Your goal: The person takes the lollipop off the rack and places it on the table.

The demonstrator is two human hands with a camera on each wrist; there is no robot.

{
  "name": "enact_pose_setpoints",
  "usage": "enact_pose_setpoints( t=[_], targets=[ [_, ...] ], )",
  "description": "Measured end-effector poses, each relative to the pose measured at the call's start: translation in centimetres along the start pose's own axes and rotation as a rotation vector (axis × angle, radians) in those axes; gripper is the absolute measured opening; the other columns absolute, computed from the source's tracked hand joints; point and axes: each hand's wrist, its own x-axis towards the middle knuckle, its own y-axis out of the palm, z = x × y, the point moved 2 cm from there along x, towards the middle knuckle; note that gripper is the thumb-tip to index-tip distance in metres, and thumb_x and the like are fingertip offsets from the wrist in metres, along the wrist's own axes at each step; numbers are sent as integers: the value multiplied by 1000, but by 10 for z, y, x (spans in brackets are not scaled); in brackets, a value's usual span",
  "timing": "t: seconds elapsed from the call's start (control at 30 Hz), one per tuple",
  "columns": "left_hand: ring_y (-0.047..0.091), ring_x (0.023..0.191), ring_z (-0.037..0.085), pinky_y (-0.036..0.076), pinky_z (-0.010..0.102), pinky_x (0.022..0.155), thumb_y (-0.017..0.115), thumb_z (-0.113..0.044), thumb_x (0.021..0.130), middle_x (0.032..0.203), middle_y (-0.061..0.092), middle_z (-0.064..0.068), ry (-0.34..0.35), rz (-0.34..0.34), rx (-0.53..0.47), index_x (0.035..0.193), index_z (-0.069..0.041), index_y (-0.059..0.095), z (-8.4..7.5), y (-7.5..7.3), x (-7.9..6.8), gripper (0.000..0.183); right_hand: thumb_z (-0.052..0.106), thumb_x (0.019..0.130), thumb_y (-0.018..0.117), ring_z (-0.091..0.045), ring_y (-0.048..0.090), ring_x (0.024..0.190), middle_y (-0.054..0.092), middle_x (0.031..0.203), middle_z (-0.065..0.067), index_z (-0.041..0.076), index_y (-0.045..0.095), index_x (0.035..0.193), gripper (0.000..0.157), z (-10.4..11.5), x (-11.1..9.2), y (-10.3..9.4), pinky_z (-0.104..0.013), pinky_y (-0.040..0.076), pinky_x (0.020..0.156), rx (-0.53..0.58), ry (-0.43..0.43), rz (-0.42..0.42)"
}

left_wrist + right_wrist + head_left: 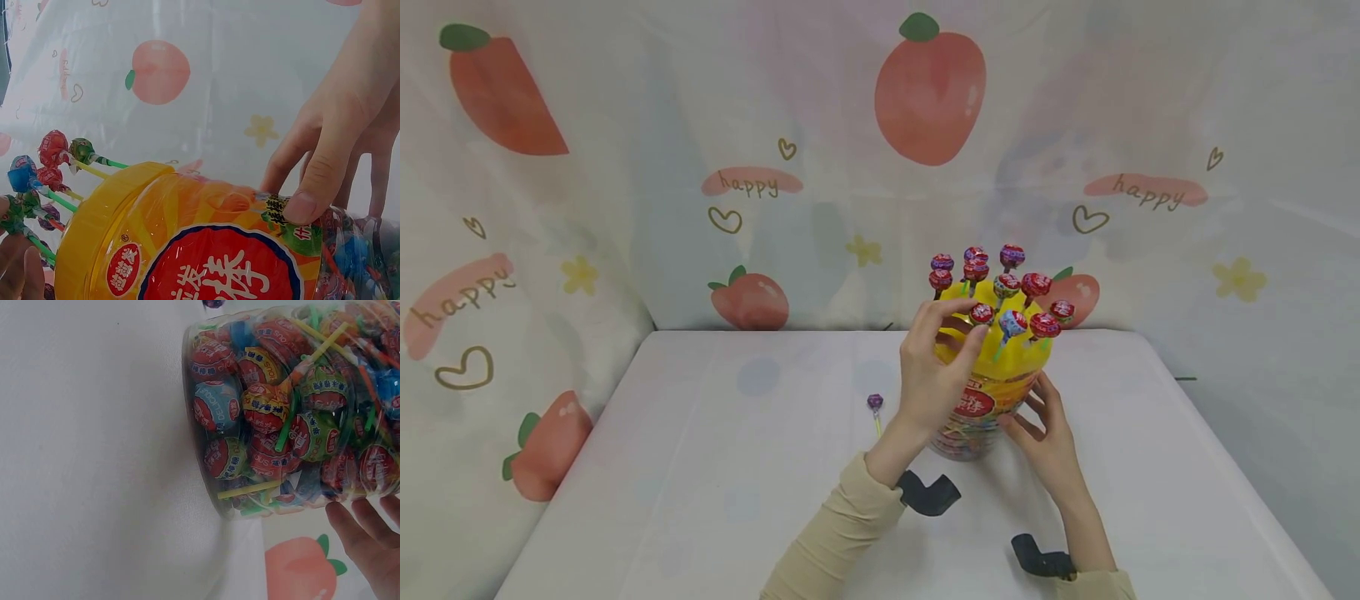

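Observation:
A clear plastic jar of wrapped lollipops stands on the table, with a yellow lid and a red label. Several lollipops stick up out of the lid on coloured sticks. At the lid's near side my left hand pinches a red-wrapped lollipop between thumb and fingers; its stick is hidden in the head view. My right hand holds the jar's right side, thumb on the label's lower part in the left wrist view. Through the jar wall, packed lollipops show in the right wrist view.
A purple lollipop with a yellow stick lies on the white tabletop, left of the jar. Behind the table hangs a cloth printed with fruit and hearts. Black curved pieces sit at both wrists.

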Motion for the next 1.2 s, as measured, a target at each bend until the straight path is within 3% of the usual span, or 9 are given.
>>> enact_pose_setpoints(
  t=[0.13,0.67,0.93,1.2],
  targets=[
    [62,90,23,54,19,74,64,-9,90,107,61,13,-1,6,-8,117,-4,58,3,0,1,27,11,90,65,-40,35,137,24,156,-16,24,13,155,84,1,0,0,-17,42,96,-4,8,0],
    [61,93,23,54,22,76,62,-9,91,110,61,14,-3,31,-85,118,-4,57,6,-2,4,28,9,90,64,-37,35,135,23,156,-15,22,14,155,83,2,-1,0,-11,41,94,12,2,1],
    [61,95,26,54,24,79,61,-11,92,111,60,15,-13,-12,-141,120,-3,56,-1,-9,13,30,8,90,65,-36,34,136,23,156,-15,23,12,155,85,3,-1,0,-9,40,93,20,-3,4],
    [60,93,29,52,22,78,61,-14,93,113,60,17,-71,-57,-156,119,-2,56,3,-16,4,30,8,90,65,-34,34,135,23,156,-15,23,12,155,84,2,-2,0,-8,41,93,22,-11,6]
  ],
)
